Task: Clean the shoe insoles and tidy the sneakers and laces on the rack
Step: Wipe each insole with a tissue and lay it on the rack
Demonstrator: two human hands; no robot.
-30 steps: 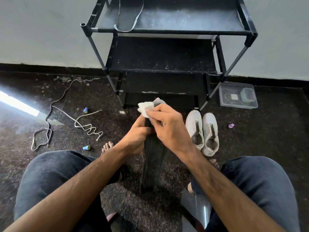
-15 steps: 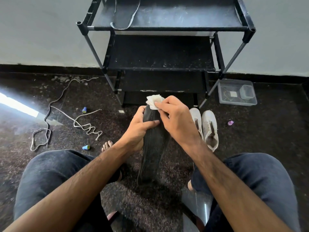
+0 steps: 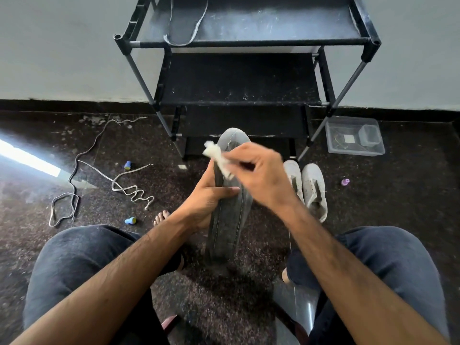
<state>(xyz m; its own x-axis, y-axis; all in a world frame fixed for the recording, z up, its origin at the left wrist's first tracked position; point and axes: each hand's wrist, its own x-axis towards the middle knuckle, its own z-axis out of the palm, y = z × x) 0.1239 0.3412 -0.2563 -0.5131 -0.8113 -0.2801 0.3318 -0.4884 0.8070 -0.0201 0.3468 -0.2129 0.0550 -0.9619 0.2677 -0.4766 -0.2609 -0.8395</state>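
Note:
A grey insole (image 3: pixel 227 220) stands upright between my knees, held at its middle by my left hand (image 3: pixel 206 202). My right hand (image 3: pixel 258 175) pinches a crumpled white tissue (image 3: pixel 217 158) against the insole's upper left edge; the hand is blurred. A second grey insole (image 3: pixel 185 19) lies on the top shelf of the black shoe rack (image 3: pixel 249 41). Two white sneakers (image 3: pixel 307 186) without laces stand side by side on the floor right of my hands. Loose laces (image 3: pixel 129 188) lie tangled on the floor at left.
A clear plastic box (image 3: pixel 354 139) sits right of the rack by the wall. Two blue caps (image 3: pixel 127 165) and a small purple piece (image 3: pixel 345 182) dot the dark speckled floor. My knees frame the bottom of the view, with a chair leg (image 3: pixel 302 312) below.
The insole's toe has come into view as my right hand slid the tissue down from the tip toward the upper left edge. My left hand keeps the same grip.

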